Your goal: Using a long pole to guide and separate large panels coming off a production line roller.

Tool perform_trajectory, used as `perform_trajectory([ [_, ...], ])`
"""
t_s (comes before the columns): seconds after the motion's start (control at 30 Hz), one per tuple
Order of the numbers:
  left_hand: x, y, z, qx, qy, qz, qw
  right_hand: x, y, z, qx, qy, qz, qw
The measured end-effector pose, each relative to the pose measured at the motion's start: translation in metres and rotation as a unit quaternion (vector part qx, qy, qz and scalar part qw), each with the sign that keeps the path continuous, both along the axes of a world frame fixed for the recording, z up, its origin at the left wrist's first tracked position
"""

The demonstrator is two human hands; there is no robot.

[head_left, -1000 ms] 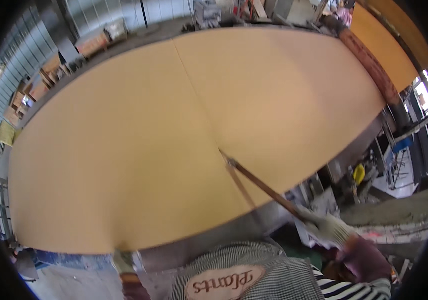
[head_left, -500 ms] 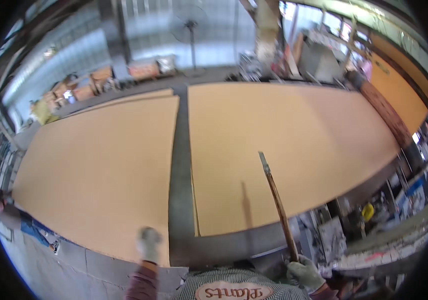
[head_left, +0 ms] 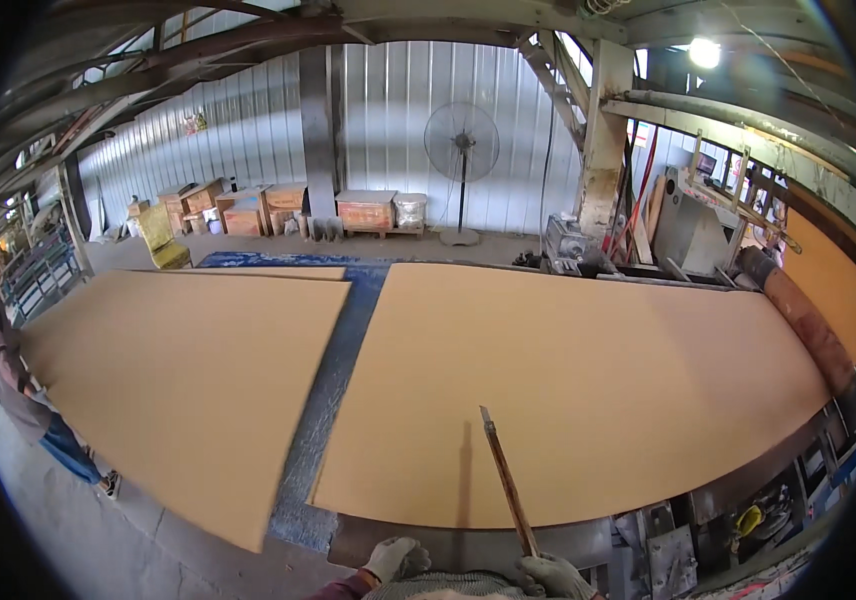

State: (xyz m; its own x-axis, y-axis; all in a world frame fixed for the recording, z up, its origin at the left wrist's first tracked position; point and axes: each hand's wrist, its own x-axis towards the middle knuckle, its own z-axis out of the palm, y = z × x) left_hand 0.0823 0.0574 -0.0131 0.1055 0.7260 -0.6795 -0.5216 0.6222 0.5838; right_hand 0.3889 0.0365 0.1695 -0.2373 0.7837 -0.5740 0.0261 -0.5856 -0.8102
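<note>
My right hand (head_left: pixel 553 577), in a pale work glove, grips the lower end of a long wooden-handled tool with a metal tip (head_left: pixel 504 478). It points up and forward over the right tan sheet (head_left: pixel 588 390). My left hand (head_left: pixel 397 558), also gloved, is close to my body with its fingers curled, and nothing shows in it. It is just off the near edge of the right sheet. To the left, a second tan sheet (head_left: pixel 188 380) is separated from the right one by a gap. A co-worker (head_left: pixel 18 370) stands at its far left edge, hands at the sheet.
A blue-grey table surface (head_left: pixel 333 400) shows in the gap. A large roller (head_left: pixel 788 310) crosses the right end of the right sheet. Machine parts with a yellow object (head_left: pixel 749 520) sit at lower right. A standing fan (head_left: pixel 462 145) and wooden boxes (head_left: pixel 366 208) line the back wall.
My view has tilted up. My left hand has drawn back from the left sheet toward my body. That sheet's near end has swung left, widening the gap. The tool stays in my right hand.
</note>
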Motion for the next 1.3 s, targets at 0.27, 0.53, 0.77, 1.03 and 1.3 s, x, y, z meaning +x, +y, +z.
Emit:
perform_trajectory([
  [0.27,0.001,0.013,0.007,0.083,0.047,-0.118,0.988,-0.003,-0.001,0.016,-0.081,0.061,-0.063,0.993],
  [0.53,0.002,0.035,-0.01,0.064,0.061,-0.227,0.97,-0.019,-0.008,0.021,-0.035,0.036,-0.029,0.998],
  [0.77,0.026,0.059,0.001,0.048,0.04,-0.232,0.971,-0.011,-0.012,0.025,-0.052,0.054,-0.045,0.996],
  [1.03,0.056,0.081,0.003,0.021,0.034,-0.235,0.971,0.013,-0.009,0.024,-0.053,0.056,-0.051,0.996],
  [1.3,0.098,0.115,0.009,0.001,0.036,-0.213,0.976,0.064,0.026,0.007,-0.019,0.13,-0.026,0.991],
])
